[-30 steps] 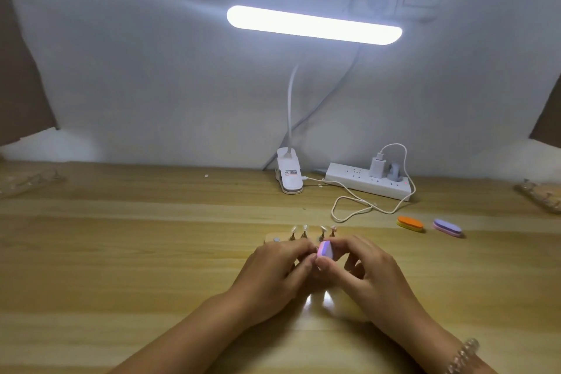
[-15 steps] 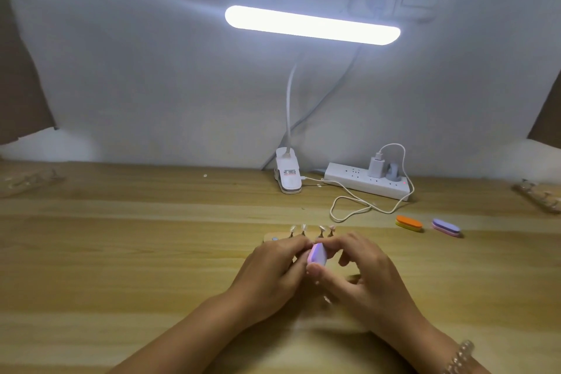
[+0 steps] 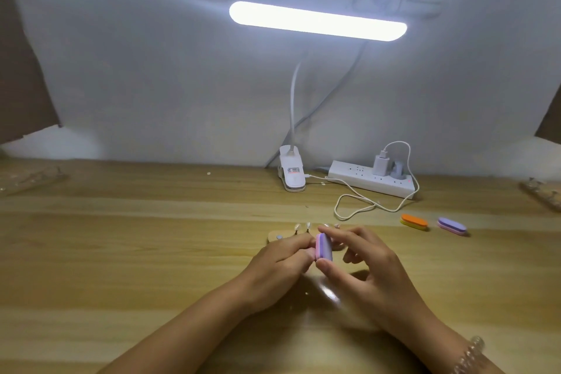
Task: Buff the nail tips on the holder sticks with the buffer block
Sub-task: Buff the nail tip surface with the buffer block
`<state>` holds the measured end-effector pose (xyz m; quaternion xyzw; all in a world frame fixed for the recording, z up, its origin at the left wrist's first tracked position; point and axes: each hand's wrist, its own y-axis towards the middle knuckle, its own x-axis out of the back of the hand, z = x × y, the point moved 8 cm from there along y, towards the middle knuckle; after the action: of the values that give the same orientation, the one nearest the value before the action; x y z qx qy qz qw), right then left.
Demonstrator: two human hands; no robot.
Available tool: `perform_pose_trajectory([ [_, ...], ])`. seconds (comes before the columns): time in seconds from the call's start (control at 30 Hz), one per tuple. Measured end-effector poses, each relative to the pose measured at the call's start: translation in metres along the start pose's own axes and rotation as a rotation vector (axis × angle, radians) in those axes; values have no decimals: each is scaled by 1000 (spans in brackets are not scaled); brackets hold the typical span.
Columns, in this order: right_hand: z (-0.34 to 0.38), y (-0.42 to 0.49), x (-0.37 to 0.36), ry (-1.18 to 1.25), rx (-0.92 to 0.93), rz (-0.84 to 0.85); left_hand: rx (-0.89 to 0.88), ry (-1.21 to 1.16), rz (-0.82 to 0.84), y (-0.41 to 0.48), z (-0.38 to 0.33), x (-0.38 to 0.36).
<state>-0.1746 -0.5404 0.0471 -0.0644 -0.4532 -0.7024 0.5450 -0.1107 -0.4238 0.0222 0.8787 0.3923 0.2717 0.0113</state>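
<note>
1. Buffing is judged to be under way. The buffer block (image 3: 323, 247) is held on edge in the lower centre of the frame, between the two hands and just above the tabletop (image 3: 121, 252).
2. The block is pinched in the grip of the right hand (image 3: 364, 264), with the thumb under its lower end and the forefinger over its upper end. The other fingers are loosely spread.
3. The grip of the left hand (image 3: 280, 264) is curled, its fingertips drawn together against the left face of the block. What is pinched there is hidden, so it cannot be told whether a tip is held.
4. The wooden holder base (image 3: 274, 235) is seen just behind the left hand. Upright holder sticks (image 3: 308, 227) stand on it, each topped by one of the nail tips (image 3: 297, 225). Two are seen left of the block, and two more show partly above the right forefinger.
5. The next move is judged to call for short, light strokes of the block's flat face across one tip. That tip would need to be steadied by the left grip so the stick is not toppled.
6. An orange buffer (image 3: 414, 221) and a purple buffer (image 3: 452, 226) lie at centre right, well apart from both hands.
</note>
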Motion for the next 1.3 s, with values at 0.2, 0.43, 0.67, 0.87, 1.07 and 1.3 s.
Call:
perform_pose_trajectory([
  [0.2,9,-4,-3,-38,73,46,32,-142,57,0,1,1],
  [0.43,11,-4,1,-98,76,-8,10,-73,88,2,3,-2],
  [0.67,11,0,4,-87,53,-45,35,-27,93,1,6,-4],
  [0.87,21,-4,-2,-141,140,-14,32,-142,106,0,-1,-3],
  [1.07,12,-2,19,-28,41,-194,74,-205,66,2,4,-3],
  [1.3,27,-4,2,-211,125,-70,103,-152,64,3,8,-4],
])
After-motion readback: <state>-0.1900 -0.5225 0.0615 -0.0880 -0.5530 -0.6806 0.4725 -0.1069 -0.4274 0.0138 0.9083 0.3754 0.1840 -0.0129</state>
